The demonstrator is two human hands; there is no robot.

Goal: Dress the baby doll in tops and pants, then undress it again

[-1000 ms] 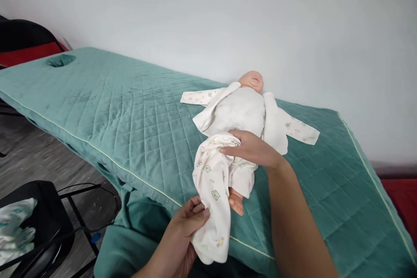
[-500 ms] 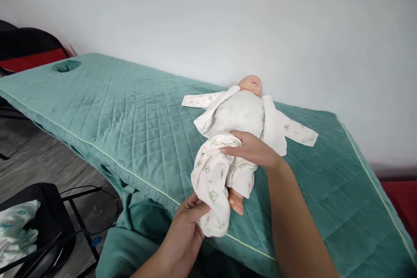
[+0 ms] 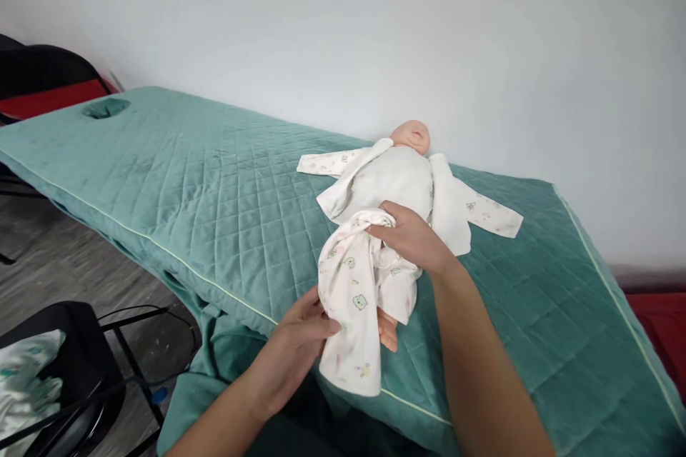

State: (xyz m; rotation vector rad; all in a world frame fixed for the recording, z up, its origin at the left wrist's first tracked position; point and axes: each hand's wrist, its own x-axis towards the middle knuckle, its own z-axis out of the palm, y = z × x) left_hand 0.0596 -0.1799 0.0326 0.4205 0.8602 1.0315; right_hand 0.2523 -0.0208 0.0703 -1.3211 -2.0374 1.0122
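A baby doll [image 3: 399, 175] lies on its back on the green quilted table [image 3: 204, 178], head toward the wall. An open white printed top is spread out under it, sleeves out to both sides. My right hand [image 3: 410, 235] is closed on the waistband of small white printed trousers [image 3: 351, 300] at the doll's hips. My left hand [image 3: 297, 339] pinches the loose trouser leg lower down, near the table's front edge. One bare doll foot [image 3: 386, 332] pokes out from the other trouser leg.
The table has a face hole [image 3: 104, 108] at its far left end and stands against a white wall. A black chair [image 3: 58, 371] with a patterned cloth [image 3: 24, 385] on it stands at lower left. Red cushions show at far left and far right.
My left hand has moved up along the trouser leg and gathered it closer to the doll. My right hand has lifted the waistband slightly toward the doll's belly.
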